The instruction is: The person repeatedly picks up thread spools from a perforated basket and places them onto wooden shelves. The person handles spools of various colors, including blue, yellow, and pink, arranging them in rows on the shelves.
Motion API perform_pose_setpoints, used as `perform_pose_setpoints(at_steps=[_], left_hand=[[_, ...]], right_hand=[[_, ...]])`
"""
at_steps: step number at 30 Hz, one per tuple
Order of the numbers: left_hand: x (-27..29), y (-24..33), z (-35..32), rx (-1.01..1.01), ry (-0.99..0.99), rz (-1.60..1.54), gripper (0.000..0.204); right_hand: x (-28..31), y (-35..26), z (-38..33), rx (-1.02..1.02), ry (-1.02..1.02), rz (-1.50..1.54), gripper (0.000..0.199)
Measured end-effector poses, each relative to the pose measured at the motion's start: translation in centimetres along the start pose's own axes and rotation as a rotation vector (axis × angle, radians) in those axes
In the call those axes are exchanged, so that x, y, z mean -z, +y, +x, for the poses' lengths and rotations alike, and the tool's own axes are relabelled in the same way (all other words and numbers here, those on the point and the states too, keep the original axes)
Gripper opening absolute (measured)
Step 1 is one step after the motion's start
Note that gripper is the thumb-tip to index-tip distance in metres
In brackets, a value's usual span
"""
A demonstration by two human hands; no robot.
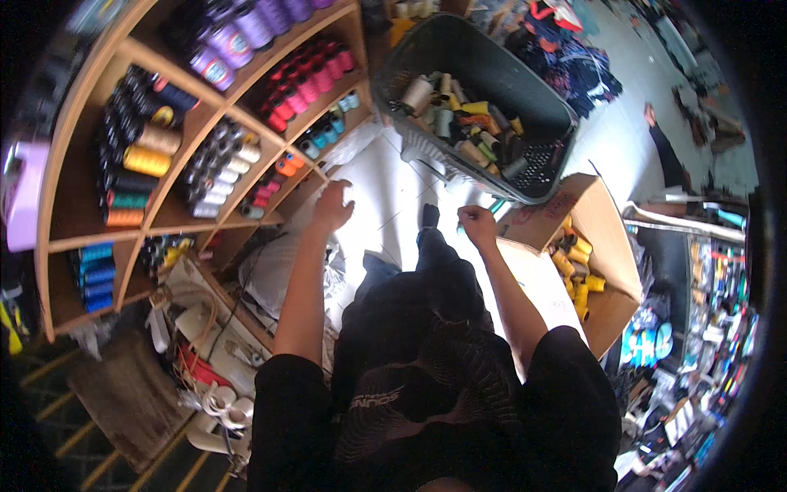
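My left hand (334,207) is held out over the pale floor, just right of the wooden shelf unit (223,105). Its fingers are loosely bent and apart, with nothing visible in them. Closer to the crate, my right hand (478,225) is closed, its fingertips pressed together; whatever they hold, if anything, is too small to make out. Beyond that hand stands a dark plastic crate (484,185) with mixed thread spools (464,123) lying loose inside. Right of it, an open cardboard box (611,246) contains several yellow spools (580,271).
The shelf compartments hold purple cones (238,37), pink-red spools (307,78) and blue spools (97,275). A plastic bag (283,275) sits low by the shelf. Dark fabric (578,74) is heaped behind the crate. Cluttered shelving (713,328) lines the right side.
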State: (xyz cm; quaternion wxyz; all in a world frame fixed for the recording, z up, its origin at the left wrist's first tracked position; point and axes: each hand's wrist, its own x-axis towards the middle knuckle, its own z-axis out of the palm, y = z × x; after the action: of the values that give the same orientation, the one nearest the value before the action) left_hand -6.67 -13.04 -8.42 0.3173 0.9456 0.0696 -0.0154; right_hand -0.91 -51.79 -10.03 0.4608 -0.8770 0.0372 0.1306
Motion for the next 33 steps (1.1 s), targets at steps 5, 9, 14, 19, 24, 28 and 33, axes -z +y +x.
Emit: perform_pose_setpoints(at_steps=[5,9,14,19,24,28,33], left_hand=[[-3.0,10.0,5.9,-0.211,-0.227,-0.016,0.031],[-4.7,18.0,11.9,-0.502,-0.022,0.036,0.029],[-8.5,21.6,15.8,-0.423,-0.151,0.168,0.026],[-12.7,19.4,17.6,-0.315,-0.307,0.318,0.019],[-14.2,19.9,21.7,-0.089,-0.543,0.284,0.024],[-19.1,14.2,27.6,-0.016,-0.668,0.198,0.037],[-23.0,14.0,34.4,-0.032,-0.770,0.427,0.051]], right_hand=[[3.6,-1.9,1.7,-0.119,0.153,0.182,0.021],[1.2,-6.4,6.2,-0.039,0.241,0.374,0.021],[-1.4,-10.4,11.9,-0.200,0.242,0.270,0.022],[1.1,-8.3,15.1,-0.457,-0.037,0.015,0.028],[1.9,-1.8,19.2,-0.567,-0.209,-0.147,0.038],[1.1,4.3,22.2,-0.448,-0.415,-0.354,0.042],[2.3,5.7,28.0,-0.283,-0.277,-0.493,0.036]])
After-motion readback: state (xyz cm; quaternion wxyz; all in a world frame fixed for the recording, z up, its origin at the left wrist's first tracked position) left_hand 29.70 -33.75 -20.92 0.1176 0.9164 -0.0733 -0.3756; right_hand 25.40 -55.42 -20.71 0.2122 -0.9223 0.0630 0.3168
